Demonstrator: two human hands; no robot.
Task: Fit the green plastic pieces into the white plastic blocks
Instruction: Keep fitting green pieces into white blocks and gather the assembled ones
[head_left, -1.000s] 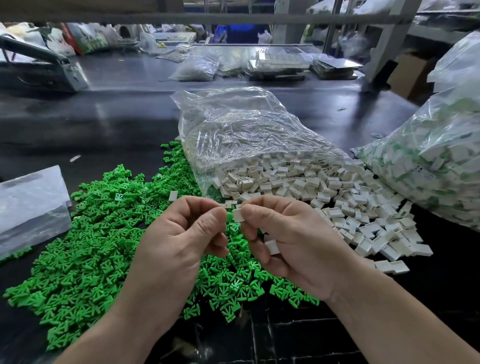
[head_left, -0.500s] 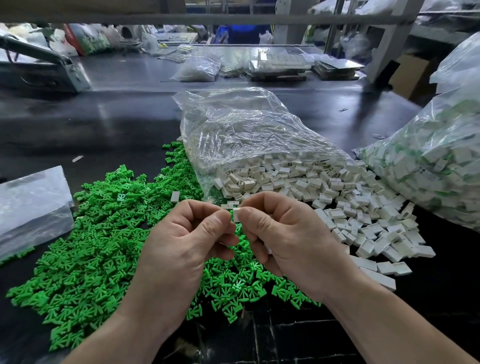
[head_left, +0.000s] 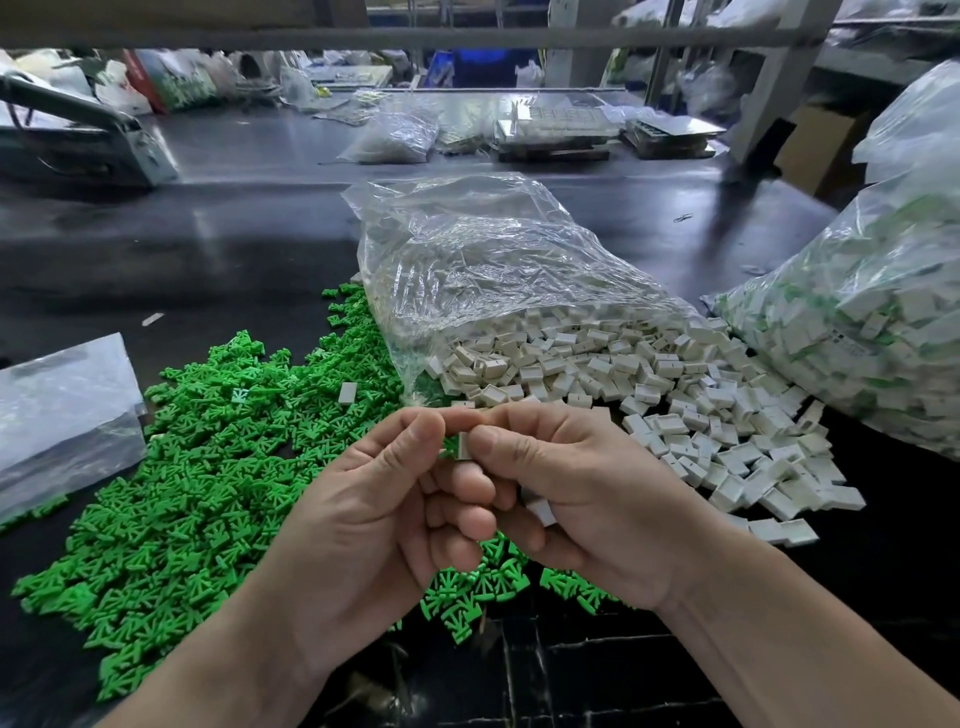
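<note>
The step in hand is the fitting itself. The left hand (head_left: 374, 519) pinches a green piece (head_left: 450, 447) between thumb and forefinger, touching the white block (head_left: 464, 446) that the right hand (head_left: 587, 509) pinches just beside it. How deep the green sits I cannot quite tell, since fingers hide the joint. A spare white block (head_left: 540, 512) sits tucked under the right hand's curled fingers.

The next move likely calls for a straight, square push until the piece seats.

On the dark table (head_left: 234, 249) lie a flat plastic bag (head_left: 62, 405) at nine o'clock and the green heap (head_left: 197, 467) at eight. A clear bag (head_left: 493, 260) at twelve spills white blocks (head_left: 701, 405) toward three, and a full bag (head_left: 872, 322) of fitted parts sits at two. Beyond are stacked trays (head_left: 556, 130) and a frame post (head_left: 774, 83).
</note>
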